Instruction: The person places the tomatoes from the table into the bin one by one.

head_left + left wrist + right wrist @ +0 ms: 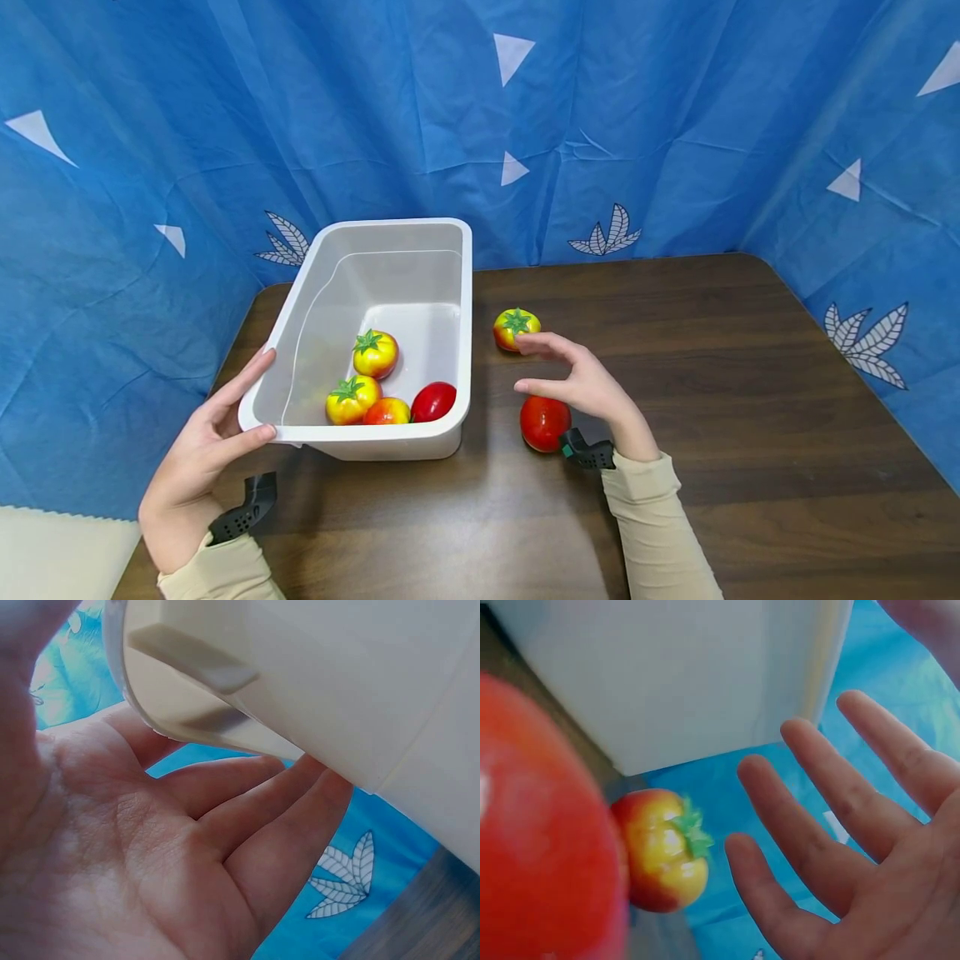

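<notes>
My left hand (197, 458) holds the near left corner of a white plastic bin (466, 333), thumb at the front rim and fingers along the left side. In the left wrist view those fingers lie under the bin's lip (217, 739). Inside the bin are two yellow-red toy tomatoes with green leaf tops, a partly hidden red-yellow one (387, 411) and a red fruit (433, 402). My right hand (581, 375), fingers spread and holding nothing, hovers above the table between a yellow-red toy tomato (664, 851) and a glossy red fruit (544, 423).
The dark wooden table (750, 417) extends to the right of the bin. Blue curtains (420, 108) with white triangles and leaf prints hang behind and at both sides. Black wrist mounts (246, 507) sit on both wrists. A cream-coloured surface (60, 554) shows at the lower left.
</notes>
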`<state>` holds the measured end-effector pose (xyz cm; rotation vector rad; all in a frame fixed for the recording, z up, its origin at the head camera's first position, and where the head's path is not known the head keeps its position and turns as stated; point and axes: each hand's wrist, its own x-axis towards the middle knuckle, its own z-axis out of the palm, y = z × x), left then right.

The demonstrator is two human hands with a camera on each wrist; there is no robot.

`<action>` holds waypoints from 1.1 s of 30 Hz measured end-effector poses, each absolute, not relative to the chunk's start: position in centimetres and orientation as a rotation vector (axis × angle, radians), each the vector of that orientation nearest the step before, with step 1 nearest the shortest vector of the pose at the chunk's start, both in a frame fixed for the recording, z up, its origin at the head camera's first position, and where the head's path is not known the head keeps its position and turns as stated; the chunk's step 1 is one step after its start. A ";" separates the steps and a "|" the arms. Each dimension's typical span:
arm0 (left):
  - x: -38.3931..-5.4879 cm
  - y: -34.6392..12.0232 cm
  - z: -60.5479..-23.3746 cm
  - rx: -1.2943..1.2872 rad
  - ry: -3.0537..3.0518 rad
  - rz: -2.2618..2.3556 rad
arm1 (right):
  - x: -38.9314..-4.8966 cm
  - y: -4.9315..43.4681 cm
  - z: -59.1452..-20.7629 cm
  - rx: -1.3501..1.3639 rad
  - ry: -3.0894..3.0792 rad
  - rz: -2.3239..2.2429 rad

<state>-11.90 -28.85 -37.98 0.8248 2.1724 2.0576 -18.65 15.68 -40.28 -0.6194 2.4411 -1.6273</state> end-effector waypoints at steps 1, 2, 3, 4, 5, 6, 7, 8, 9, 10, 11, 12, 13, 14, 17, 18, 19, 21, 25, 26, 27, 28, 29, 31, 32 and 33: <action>-11.9 -28.9 -38.0 0.820 2.174 2.056 | -18.7 15.7 -40.5 -0.619 2.435 -1.632; -11.9 -28.8 -37.9 0.817 2.173 2.056 | -18.8 15.7 -40.7 -0.620 2.430 -1.636; -11.9 -28.8 -37.9 0.815 2.174 2.054 | -18.8 15.7 -41.0 -0.626 2.425 -1.639; -11.9 -28.8 -37.9 0.812 2.176 2.054 | -18.9 15.7 -41.2 -0.626 2.420 -1.642; -11.9 -28.8 -37.9 0.806 2.179 2.052 | -18.9 15.7 -41.5 -0.624 2.410 -1.646; -11.9 -28.8 -37.9 0.802 2.182 2.049 | -18.9 15.8 -41.8 -0.620 2.399 -1.651; -11.8 -28.8 -37.9 0.795 2.187 2.047 | -19.0 15.8 -42.1 -0.617 2.389 -1.652; -11.8 -28.7 -37.8 0.795 2.185 2.050 | -19.0 15.9 -42.3 -0.611 2.379 -1.653; -11.8 -28.7 -37.8 0.794 2.186 2.050 | -19.0 15.9 -42.6 -0.606 2.371 -1.652; -11.8 -28.7 -37.8 0.793 2.185 2.051 | -19.0 16.0 -42.8 -0.603 2.364 -1.651; -11.8 -28.7 -37.7 0.796 2.182 2.053 | -18.9 16.0 -43.0 -0.605 2.359 -1.649; -11.8 -28.7 -37.7 0.796 2.181 2.054 | -18.9 16.0 -43.1 -0.607 2.355 -1.649; -11.8 -28.7 -37.7 0.795 2.179 2.055 | -18.9 16.1 -43.3 -0.611 2.352 -1.647; -11.8 -28.7 -37.7 0.793 2.178 2.056 | -18.9 16.1 -43.4 -0.617 2.348 -1.645; -11.8 -28.7 -37.7 0.783 2.184 2.050 | -18.7 16.2 -43.8 -0.645 2.334 -1.636; -11.8 -28.7 -37.7 0.779 2.189 2.047 | -18.7 16.2 -44.0 -0.652 2.330 -1.632; -11.9 -28.7 -37.7 0.779 2.188 2.048 | -18.6 16.2 -44.1 -0.655 2.328 -1.625; -11.9 -28.7 -37.7 0.786 2.187 2.049 | -18.5 16.2 -44.5 -0.650 2.334 -1.605; -11.9 -28.8 -37.8 0.793 2.187 2.051 | -18.3 16.2 -45.2 -0.603 2.339 -1.577; -11.9 -28.8 -37.8 0.795 2.189 2.051 | -18.3 16.2 -45.3 -0.596 2.337 -1.573; -11.9 -28.8 -37.8 0.795 2.191 2.050 | -18.2 16.2 -45.5 -0.592 2.331 -1.572; -11.9 -28.8 -37.8 0.798 2.190 2.049 | -18.1 16.2 -45.6 -0.592 2.326 -1.569; -12.0 -28.8 -37.8 0.799 2.188 2.050 | -18.0 16.1 -45.8 -0.593 2.322 -1.568; -12.0 -28.8 -37.8 0.802 2.185 2.050 | -17.9 16.1 -46.0 -0.609 2.312 -1.570; -11.9 -28.8 -37.8 0.804 2.184 2.049 | -17.9 16.1 -46.2 -0.623 2.309 -1.573; -11.9 -28.8 -37.8 0.803 2.182 2.049 | -17.8 16.1 -46.3 -0.630 2.307 -1.576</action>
